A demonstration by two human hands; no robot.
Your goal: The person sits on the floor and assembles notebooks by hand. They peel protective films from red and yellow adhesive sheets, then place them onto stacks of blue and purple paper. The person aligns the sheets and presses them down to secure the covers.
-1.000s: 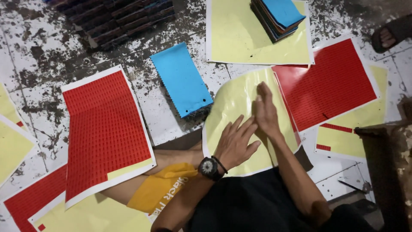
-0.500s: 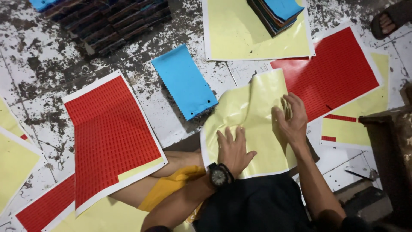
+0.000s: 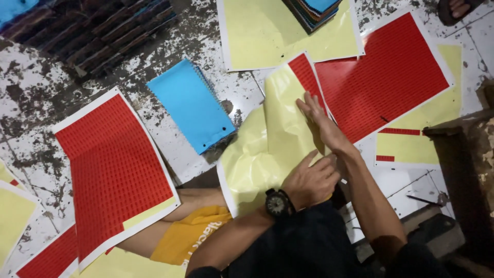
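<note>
A crumpled pale-yellow backing sheet [image 3: 262, 149] lies on the floor in front of my knees. A strip of red stickers [image 3: 304, 72] shows along its upper right edge. My right hand [image 3: 319, 118] lies flat on that sheet just below the strip, fingers stretched toward the edge. My left hand [image 3: 309, 180], with a black watch on its wrist, rests on the sheet's lower right part with fingers loosely spread. Neither hand grips anything. The sheet partly overlaps a large red sticker sheet [image 3: 386, 72] to the right.
A blue spiral notebook [image 3: 190, 110] lies left of the yellow sheet. Another red sticker sheet [image 3: 113, 170] sits far left. At the top is a yellow sheet [image 3: 267, 36] bearing a stack of notebooks [image 3: 314, 10]. A dark slatted object [image 3: 98, 31] is top left, and someone's sandalled foot [image 3: 455, 7] top right.
My right hand slid up the yellow sheet toward its top edge, and the sheet turned, showing a red sticker strip. My left hand shifted right beside my right forearm.
</note>
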